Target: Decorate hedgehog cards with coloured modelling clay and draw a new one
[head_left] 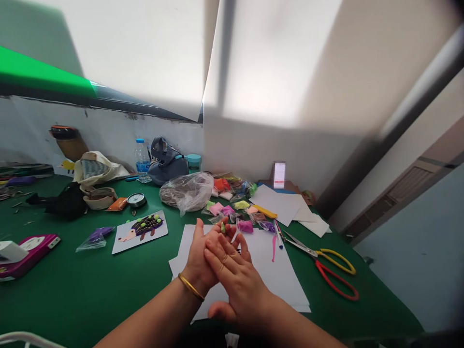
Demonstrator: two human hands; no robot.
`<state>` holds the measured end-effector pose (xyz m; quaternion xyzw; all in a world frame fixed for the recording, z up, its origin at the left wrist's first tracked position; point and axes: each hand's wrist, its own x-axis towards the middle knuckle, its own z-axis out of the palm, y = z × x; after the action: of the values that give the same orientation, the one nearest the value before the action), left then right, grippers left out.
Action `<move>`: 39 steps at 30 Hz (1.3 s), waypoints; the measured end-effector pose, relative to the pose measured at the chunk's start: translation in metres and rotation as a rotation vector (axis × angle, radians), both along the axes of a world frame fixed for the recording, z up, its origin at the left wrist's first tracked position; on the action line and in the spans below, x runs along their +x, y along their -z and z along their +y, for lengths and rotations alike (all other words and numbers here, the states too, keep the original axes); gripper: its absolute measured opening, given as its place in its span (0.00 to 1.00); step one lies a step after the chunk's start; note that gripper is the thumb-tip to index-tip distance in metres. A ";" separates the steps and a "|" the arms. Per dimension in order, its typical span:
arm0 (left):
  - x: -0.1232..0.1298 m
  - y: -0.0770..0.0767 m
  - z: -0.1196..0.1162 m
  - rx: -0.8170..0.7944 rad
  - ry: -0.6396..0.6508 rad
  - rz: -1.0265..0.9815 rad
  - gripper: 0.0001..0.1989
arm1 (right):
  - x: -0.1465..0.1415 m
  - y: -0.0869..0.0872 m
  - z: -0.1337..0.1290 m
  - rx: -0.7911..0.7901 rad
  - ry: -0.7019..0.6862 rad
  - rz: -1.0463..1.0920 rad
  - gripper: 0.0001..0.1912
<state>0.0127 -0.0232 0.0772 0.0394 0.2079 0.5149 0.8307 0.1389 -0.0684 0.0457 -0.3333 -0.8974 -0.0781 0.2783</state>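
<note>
My left hand (198, 252), with a gold bangle (191, 287) on its wrist, is palm up above white paper sheets (286, 285). A small piece of green clay (223, 227) rests on its slightly curled fingers. My right hand (239, 271) lies across the left palm, fingers stretched out and thumb apart. What may be between the palms is hidden. Just past my fingertips are bagged clay pieces, among them a magenta one (245, 226) and a purple one (267, 225). Pens (279, 235) and a thin pink strip (273, 248) lie at the paper's right.
Scissors (313, 251) with yellow and red handles lie open at right. A card with a clay hedgehog (141, 232) lies at left, near bagged purple clay (99, 235). Farther back are a water bottle (142, 162), a grey bag (168, 164) and a clear plastic bag (186, 191).
</note>
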 end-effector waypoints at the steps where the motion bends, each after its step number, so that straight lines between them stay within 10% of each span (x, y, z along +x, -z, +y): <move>1: 0.000 0.001 0.000 -0.018 0.021 0.005 0.29 | 0.000 0.001 0.001 -0.003 0.030 0.010 0.47; 19: -0.003 0.004 0.002 0.031 0.027 0.016 0.28 | -0.001 0.002 0.001 0.002 0.002 0.039 0.45; 27: 0.000 0.005 0.001 0.058 0.080 0.023 0.31 | 0.002 -0.008 0.008 -0.008 -0.014 0.268 0.14; 39: -0.016 0.011 0.015 0.145 -0.019 0.126 0.27 | 0.027 0.012 0.033 -0.187 0.096 0.578 0.07</move>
<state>-0.0034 -0.0085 0.0661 0.1297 0.2224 0.5331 0.8059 0.1655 -0.0357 0.0336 -0.4078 -0.7677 0.0897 0.4861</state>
